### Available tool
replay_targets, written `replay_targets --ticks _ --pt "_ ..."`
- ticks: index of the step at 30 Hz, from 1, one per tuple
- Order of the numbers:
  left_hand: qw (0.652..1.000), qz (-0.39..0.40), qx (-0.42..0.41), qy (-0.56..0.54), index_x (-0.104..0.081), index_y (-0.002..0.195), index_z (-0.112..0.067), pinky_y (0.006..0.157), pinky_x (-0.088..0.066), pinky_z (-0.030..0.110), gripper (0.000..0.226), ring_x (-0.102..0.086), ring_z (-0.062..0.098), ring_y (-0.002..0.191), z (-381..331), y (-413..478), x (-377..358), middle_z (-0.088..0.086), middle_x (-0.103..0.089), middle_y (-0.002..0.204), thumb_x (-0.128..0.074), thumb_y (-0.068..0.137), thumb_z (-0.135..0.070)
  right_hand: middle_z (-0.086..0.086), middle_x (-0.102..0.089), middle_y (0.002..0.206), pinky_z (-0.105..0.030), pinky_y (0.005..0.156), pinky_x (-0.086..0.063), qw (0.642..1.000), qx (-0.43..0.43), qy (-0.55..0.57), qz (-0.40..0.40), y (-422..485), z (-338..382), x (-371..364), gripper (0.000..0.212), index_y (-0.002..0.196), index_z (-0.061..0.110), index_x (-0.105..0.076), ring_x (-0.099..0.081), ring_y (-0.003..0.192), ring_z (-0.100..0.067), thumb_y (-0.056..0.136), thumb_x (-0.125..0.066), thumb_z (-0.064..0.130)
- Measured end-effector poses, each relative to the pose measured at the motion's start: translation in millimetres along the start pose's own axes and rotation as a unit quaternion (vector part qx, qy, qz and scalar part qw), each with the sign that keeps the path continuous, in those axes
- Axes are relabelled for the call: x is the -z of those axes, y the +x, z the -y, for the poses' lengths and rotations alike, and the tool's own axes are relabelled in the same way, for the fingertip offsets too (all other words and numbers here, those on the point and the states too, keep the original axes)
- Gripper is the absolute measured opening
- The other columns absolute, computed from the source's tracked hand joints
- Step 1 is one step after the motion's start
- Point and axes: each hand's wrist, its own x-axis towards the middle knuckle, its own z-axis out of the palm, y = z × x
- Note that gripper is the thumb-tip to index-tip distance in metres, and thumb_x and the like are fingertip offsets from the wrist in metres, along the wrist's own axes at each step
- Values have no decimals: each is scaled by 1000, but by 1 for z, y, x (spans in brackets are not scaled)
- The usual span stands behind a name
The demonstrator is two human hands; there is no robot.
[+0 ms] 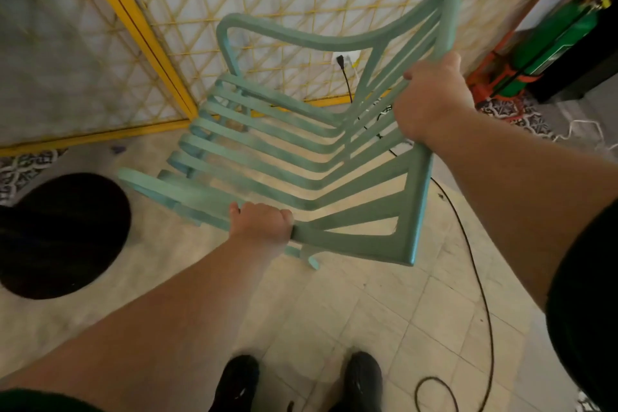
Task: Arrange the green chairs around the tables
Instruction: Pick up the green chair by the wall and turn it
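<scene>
A pale green slatted chair with armrests fills the middle of the view, seen from above and tilted, its seat slats running away from me to the left. My left hand grips the near armrest from above. My right hand grips the top rail of the backrest at the right. Whether the chair's legs touch the floor is hidden under the seat. No table top is plainly in view.
A yellow-framed lattice screen stands close behind the chair. A black round object lies on the floor at left. A black cable trails over the tiled floor at right. Green cylinder in an orange stand at far right. My black shoes below.
</scene>
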Motion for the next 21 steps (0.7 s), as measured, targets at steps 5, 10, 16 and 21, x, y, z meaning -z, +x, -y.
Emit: replay_targets --ticks 5,10,16,21 --pt "1000 1 12 -4 -63 118 -31 115 -18 68 40 -51 37 113 -18 -5 -11 6 -59 97 -34 93 -20 -26 -44 140 -40 83 -42 999 24 -18 11 7 -8 2 38 127 4 -58 -54 118 -41 90 -52 12" --pt "999 12 29 -12 -61 119 -30 115 -16 71 37 -49 40 115 -30 -5 -17 6 -54 93 -37 93 -21 -26 -43 141 -41 86 -43 999 31 -36 21 13 -13 4 37 127 5 -58 -53 119 -41 92 -52 12" --pt "998 54 16 -30 -59 98 -25 115 -8 71 43 -47 40 119 -19 -3 -8 8 -57 97 -19 102 -37 -21 -29 153 -43 88 -47 996 18 -62 55 8 -8 9 46 135 9 -52 -47 121 -40 89 -50 14" --pt "995 57 -44 -64 -69 112 -29 116 -13 64 72 -50 34 124 -3 1 -8 8 -67 110 -8 99 -65 -17 -31 157 -66 119 -18 970 76 -155 168 -62 11 17 63 142 20 -50 -7 151 -49 86 -44 49"
